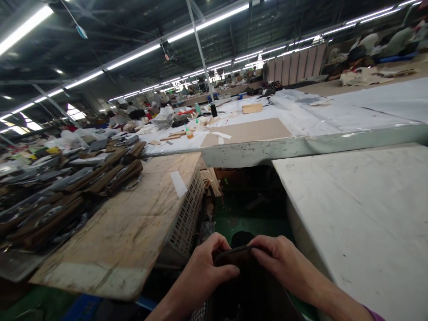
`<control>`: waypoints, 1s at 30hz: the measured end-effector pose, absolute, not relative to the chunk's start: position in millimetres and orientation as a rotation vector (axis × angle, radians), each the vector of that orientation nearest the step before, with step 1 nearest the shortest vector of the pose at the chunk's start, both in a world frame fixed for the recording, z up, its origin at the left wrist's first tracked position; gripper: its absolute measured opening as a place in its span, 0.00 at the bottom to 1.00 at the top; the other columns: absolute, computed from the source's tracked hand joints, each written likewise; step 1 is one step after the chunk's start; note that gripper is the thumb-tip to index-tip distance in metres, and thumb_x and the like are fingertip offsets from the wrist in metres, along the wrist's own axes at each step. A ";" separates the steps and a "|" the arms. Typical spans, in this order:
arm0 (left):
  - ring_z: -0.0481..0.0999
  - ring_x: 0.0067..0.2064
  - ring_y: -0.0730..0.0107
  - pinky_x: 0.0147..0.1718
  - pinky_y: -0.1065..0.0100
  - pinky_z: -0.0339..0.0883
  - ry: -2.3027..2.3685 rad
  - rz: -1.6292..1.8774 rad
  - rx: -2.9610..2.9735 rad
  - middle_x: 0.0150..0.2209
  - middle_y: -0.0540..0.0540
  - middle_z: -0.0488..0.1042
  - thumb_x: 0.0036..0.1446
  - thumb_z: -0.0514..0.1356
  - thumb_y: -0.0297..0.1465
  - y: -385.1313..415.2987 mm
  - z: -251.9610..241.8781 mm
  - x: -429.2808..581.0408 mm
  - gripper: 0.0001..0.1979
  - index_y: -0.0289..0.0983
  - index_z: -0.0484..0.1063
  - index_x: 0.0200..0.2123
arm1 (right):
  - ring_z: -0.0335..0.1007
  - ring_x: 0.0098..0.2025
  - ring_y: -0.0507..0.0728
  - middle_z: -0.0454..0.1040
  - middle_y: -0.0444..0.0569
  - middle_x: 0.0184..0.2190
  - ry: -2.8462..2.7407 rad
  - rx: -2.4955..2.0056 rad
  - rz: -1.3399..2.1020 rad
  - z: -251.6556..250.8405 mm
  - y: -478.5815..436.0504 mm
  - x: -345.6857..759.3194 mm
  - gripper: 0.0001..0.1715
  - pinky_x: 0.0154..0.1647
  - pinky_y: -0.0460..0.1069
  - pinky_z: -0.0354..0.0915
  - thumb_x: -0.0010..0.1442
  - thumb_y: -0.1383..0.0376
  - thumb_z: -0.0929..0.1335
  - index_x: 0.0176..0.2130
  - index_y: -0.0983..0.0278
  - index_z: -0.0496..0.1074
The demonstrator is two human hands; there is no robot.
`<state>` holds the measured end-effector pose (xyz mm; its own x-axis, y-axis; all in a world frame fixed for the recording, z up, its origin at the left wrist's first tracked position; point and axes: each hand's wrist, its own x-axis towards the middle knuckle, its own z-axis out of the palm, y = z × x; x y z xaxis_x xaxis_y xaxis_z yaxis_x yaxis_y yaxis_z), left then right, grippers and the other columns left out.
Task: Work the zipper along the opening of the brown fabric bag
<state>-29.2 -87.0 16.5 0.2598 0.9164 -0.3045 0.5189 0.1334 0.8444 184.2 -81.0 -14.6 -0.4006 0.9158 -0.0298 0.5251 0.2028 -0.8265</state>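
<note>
A dark piece of material point(254, 285) hangs at the bottom centre, its upper edge held between both hands. My left hand point(210, 263) grips the left part of that edge, thumb lying on the near side and fingers curled behind. Thumb and fingers of my right hand point(281, 261) pinch the same edge a little farther right. The lower part of the material is too dark to make out in detail.
A worn board point(133, 227) lies at left beside a plastic crate point(187, 218), with stacked brown pieces point(96, 178) beyond. A pale table point(351, 200) stands at right. Across the front runs a long table point(240, 154) bearing a cardboard sheet point(250, 130) and a small bottle point(189, 133).
</note>
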 end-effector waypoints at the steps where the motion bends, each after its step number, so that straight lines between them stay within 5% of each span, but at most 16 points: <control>1: 0.65 0.31 0.73 0.28 0.73 0.57 1.387 0.482 1.504 0.27 0.55 0.67 0.48 0.63 0.27 -88.7 16.7 -32.4 0.09 0.37 0.65 0.33 | 0.73 0.32 0.54 0.78 0.42 0.28 -2.012 -1.328 1.093 -14.2 -81.0 184.7 0.13 0.30 0.45 0.60 0.63 0.65 0.62 0.37 0.59 0.77; 12: 0.66 0.32 0.72 0.30 0.72 0.57 1.450 0.519 1.573 0.28 0.54 0.67 0.56 0.59 0.34 -94.6 13.7 -35.6 0.06 0.36 0.68 0.31 | 0.73 0.34 0.55 0.78 0.42 0.31 -2.032 -1.259 1.136 -18.1 -77.7 185.1 0.13 0.34 0.45 0.63 0.62 0.67 0.63 0.39 0.59 0.77; 30: 0.74 0.38 0.72 0.39 0.74 0.64 1.418 0.486 2.208 0.38 0.49 0.73 0.61 0.54 0.26 -93.4 13.5 -33.7 0.09 0.40 0.73 0.33 | 0.75 0.37 0.58 0.80 0.44 0.33 -2.058 -1.314 1.080 -22.6 -74.7 180.7 0.13 0.37 0.47 0.65 0.62 0.65 0.63 0.40 0.58 0.77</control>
